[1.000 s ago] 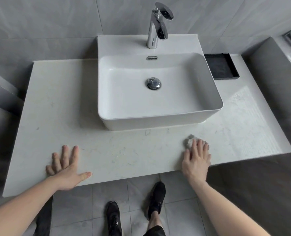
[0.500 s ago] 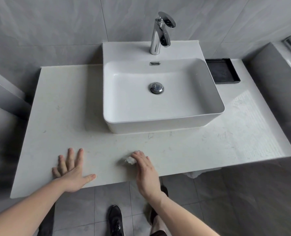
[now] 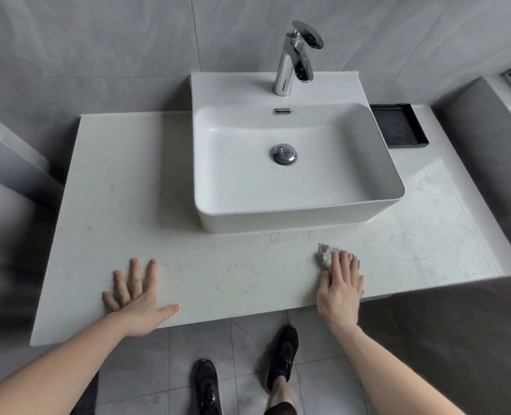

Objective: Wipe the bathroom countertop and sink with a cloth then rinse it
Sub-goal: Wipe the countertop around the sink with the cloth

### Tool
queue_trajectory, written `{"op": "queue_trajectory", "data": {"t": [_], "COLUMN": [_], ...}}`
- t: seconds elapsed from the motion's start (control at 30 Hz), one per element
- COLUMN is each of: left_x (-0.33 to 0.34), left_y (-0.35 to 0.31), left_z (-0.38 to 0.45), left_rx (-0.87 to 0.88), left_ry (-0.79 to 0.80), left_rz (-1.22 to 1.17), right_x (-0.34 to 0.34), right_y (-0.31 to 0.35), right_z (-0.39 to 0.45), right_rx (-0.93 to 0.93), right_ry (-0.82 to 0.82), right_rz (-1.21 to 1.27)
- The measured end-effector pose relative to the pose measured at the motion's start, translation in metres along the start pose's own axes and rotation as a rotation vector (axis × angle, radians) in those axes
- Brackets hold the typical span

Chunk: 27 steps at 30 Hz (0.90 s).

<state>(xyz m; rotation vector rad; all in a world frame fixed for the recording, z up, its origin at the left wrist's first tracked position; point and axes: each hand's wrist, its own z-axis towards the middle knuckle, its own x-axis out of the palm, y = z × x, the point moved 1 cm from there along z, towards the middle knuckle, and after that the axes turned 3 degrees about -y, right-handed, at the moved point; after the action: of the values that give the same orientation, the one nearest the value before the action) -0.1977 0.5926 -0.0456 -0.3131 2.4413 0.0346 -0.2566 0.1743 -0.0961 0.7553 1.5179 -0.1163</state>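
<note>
A small whitish crumpled cloth lies on the pale marble countertop, in front of the white vessel sink. My right hand presses flat on the cloth with straight fingers; most of the cloth is hidden beneath them. My left hand rests flat on the countertop near its front edge, fingers spread, holding nothing. A chrome tap stands at the back of the sink, and a chrome drain plug sits in the basin.
A black shallow tray sits on the countertop right of the sink, against the wall. Grey tiled walls close in behind and on both sides. My feet in black shoes stand on the grey floor tiles below the counter's front edge.
My right hand slid the cloth left along the front of the countertop, then back right to its spot below the sink's right corner. My left hand stayed flat in place.
</note>
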Motion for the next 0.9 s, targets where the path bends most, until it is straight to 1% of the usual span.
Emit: {"op": "queue_trajectory", "data": {"t": [0.07,0.3,0.4,0.47,0.53,0.63,0.7,0.77,0.83,0.9], "left_x": [0.000,0.002,0.001,0.001,0.002,0.002,0.002,0.003,0.004,0.005], "left_y": [0.001,0.002,0.003,0.004,0.004,0.005,0.006,0.006,0.006,0.007], "left_z": [0.000,0.000,0.000,0.000,0.000,-0.001,0.000,0.000,0.001,0.002], "left_rx": [0.010,0.024,0.022,0.025,0.029,0.032,0.034,0.038,0.040,0.046], "left_ry": [-0.003,-0.010,-0.013,-0.016,-0.015,-0.011,-0.006,-0.016,-0.022,-0.028], "left_rz": [-0.008,-0.015,-0.020,-0.015,-0.011,-0.001,-0.018,-0.022,-0.024,-0.027], "right_x": [0.011,0.063,0.077,0.072,0.057,0.026,0.001,-0.023,-0.041,-0.049], "right_y": [0.026,0.121,0.136,0.131,0.116,0.081,0.053,0.031,0.011,-0.009], "right_z": [-0.019,-0.096,-0.109,-0.102,-0.089,-0.064,-0.044,-0.019,0.010,0.041], "right_rx": [-0.060,-0.394,-0.531,-0.553,-0.515,-0.382,-0.251,-0.076,0.077,0.177], "right_ry": [0.010,0.101,0.145,0.187,0.172,0.050,-0.036,-0.115,-0.165,-0.188], "right_rz": [-0.004,0.052,0.103,0.192,0.301,0.342,0.336,0.319,0.274,0.222]}}
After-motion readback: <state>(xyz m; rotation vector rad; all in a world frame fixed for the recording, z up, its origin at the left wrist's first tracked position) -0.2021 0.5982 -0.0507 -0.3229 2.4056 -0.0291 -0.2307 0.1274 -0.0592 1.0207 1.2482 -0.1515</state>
